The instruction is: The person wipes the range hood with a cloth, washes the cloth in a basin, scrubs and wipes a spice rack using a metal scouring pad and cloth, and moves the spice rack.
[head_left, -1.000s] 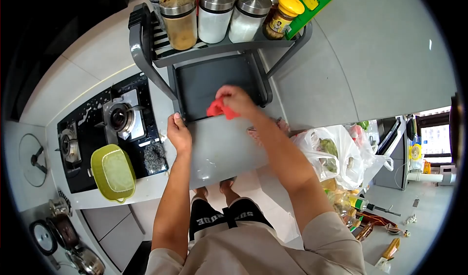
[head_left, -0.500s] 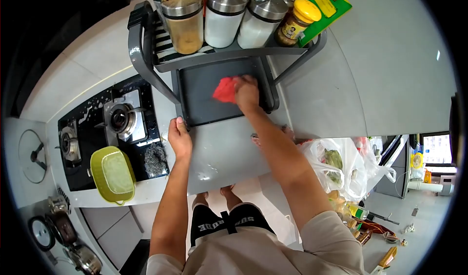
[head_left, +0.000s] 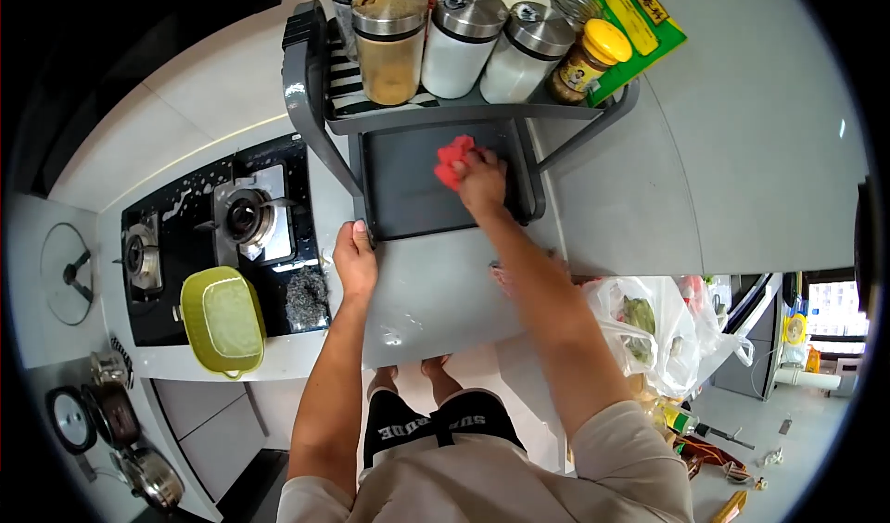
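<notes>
A dark grey two-tier rack [head_left: 408, 210] stands on the grey counter. My right hand [head_left: 483, 182] presses a crumpled red cloth [head_left: 454, 161] against the lower tray, right of its middle. At the tray's front left corner, my left hand [head_left: 356, 256] grips the rack's edge, thumb on top. The upper tier carries a jar of brown powder [head_left: 389, 55], two jars of white contents [head_left: 461, 45], a yellow-lidded jar [head_left: 590, 61] and a green packet [head_left: 634, 31].
On the left are a gas stove [head_left: 246, 215], a green basin [head_left: 222, 323] and a dark scouring mesh [head_left: 307, 297]. White plastic bags [head_left: 654, 333] and bottles lie at the right. Behind my right forearm, a patterned cloth [head_left: 502, 277] shows partly.
My right hand and the red cloth have moved from the tray's front edge farther back onto its surface. The rack appears farther right in the view. My left hand keeps its hold on the corner.
</notes>
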`<state>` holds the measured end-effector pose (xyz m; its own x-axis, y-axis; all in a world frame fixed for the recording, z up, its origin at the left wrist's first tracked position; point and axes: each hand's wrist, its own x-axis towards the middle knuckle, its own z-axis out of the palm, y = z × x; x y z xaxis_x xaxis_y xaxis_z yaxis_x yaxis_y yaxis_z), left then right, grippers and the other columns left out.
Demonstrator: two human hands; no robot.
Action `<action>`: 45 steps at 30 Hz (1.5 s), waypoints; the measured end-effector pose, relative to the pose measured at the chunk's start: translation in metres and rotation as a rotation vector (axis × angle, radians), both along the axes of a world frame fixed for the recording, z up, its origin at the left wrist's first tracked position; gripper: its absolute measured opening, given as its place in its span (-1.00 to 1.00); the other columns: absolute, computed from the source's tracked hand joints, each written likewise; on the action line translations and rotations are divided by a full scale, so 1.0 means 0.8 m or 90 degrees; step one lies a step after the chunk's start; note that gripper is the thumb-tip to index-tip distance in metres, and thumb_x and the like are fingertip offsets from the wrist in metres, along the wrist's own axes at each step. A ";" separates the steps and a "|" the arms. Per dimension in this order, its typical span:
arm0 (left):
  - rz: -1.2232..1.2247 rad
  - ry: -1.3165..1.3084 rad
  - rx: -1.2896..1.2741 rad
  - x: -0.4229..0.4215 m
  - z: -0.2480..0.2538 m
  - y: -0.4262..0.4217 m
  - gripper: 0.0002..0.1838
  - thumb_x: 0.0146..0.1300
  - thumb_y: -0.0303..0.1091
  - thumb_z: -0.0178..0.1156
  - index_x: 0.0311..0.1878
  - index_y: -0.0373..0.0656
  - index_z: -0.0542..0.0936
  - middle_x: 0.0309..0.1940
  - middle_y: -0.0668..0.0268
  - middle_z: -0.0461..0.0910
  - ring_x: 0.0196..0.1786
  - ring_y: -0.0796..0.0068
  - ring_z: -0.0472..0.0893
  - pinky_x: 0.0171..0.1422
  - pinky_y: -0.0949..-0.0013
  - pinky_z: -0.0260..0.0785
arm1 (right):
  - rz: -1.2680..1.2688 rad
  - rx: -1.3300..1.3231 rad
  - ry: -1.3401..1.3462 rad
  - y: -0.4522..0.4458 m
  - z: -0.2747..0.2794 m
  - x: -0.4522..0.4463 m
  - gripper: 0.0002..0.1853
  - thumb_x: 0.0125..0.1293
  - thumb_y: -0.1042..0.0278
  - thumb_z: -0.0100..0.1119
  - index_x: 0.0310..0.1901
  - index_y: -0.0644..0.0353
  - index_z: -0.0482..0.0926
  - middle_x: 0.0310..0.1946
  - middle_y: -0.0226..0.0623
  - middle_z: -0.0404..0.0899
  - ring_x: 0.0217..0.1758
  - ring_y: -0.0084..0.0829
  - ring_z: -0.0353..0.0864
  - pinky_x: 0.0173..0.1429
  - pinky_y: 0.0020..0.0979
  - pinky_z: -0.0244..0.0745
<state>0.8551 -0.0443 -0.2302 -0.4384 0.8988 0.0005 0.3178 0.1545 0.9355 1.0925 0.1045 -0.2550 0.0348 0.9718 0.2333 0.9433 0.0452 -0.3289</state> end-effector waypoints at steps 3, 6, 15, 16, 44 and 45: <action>0.007 0.005 -0.003 -0.002 -0.005 0.000 -0.55 0.72 -0.11 0.03 -0.28 -0.29 0.45 -0.47 0.18 0.42 -0.37 0.31 0.36 -0.20 0.20 0.34 | 0.219 0.056 0.017 -0.032 -0.019 -0.081 -0.75 0.32 0.29 0.31 0.02 0.01 0.76 0.11 -0.23 0.62 0.16 0.01 0.51 0.31 -0.11 0.48; 0.013 0.012 0.006 0.003 -0.008 0.000 -0.55 0.72 -0.11 0.02 -0.28 -0.29 0.44 -0.47 0.18 0.41 -0.37 0.30 0.36 -0.20 0.19 0.33 | 0.502 -0.108 0.148 -0.069 0.009 -0.070 -0.78 0.32 0.37 0.34 -0.02 0.00 0.79 0.14 -0.22 0.62 0.25 -0.09 0.58 0.36 -0.10 0.49; 0.021 0.017 0.007 -0.012 0.000 0.019 -0.54 0.73 -0.10 -0.01 -0.28 -0.28 0.45 -0.49 0.19 0.39 -0.39 0.31 0.35 -0.22 0.19 0.31 | 0.154 -0.082 0.222 0.044 0.048 -0.131 -0.62 0.41 0.19 0.30 0.24 -0.15 0.73 0.18 -0.11 0.59 0.23 0.04 0.55 0.33 -0.08 0.53; 0.014 0.029 -0.011 -0.013 0.002 0.019 -0.54 0.73 -0.09 -0.02 -0.28 -0.27 0.45 -0.49 0.19 0.40 -0.39 0.32 0.36 -0.22 0.19 0.32 | 0.128 -0.123 0.169 0.051 0.036 -0.153 -0.63 0.43 0.19 0.27 0.23 -0.12 0.74 0.23 -0.12 0.56 0.25 0.07 0.51 0.36 -0.07 0.51; -0.008 0.092 -0.011 -0.056 0.004 0.080 -0.52 0.75 0.00 -0.11 -0.14 -0.24 0.50 -0.41 -0.07 0.51 -0.35 -0.13 0.49 -0.15 0.01 0.41 | 0.302 -0.136 0.193 0.060 0.025 -0.146 -0.81 0.40 0.29 0.29 -0.02 0.05 0.76 0.15 -0.13 0.67 0.29 0.02 0.59 0.33 -0.04 0.53; -0.005 0.089 -0.011 -0.056 0.001 0.081 -0.53 0.75 0.00 -0.11 -0.14 -0.24 0.50 -0.41 -0.07 0.51 -0.35 -0.14 0.49 -0.16 0.01 0.42 | 0.303 -0.082 0.168 0.053 0.018 -0.162 -0.81 0.41 0.30 0.28 -0.01 0.04 0.77 0.16 -0.15 0.66 0.30 0.02 0.58 0.33 -0.04 0.53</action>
<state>0.8103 0.0206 -0.2290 -0.4274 0.9029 0.0459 0.4459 0.1663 0.8795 0.9629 0.1472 -0.2408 -0.3736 0.9147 0.1542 0.7133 0.3896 -0.5826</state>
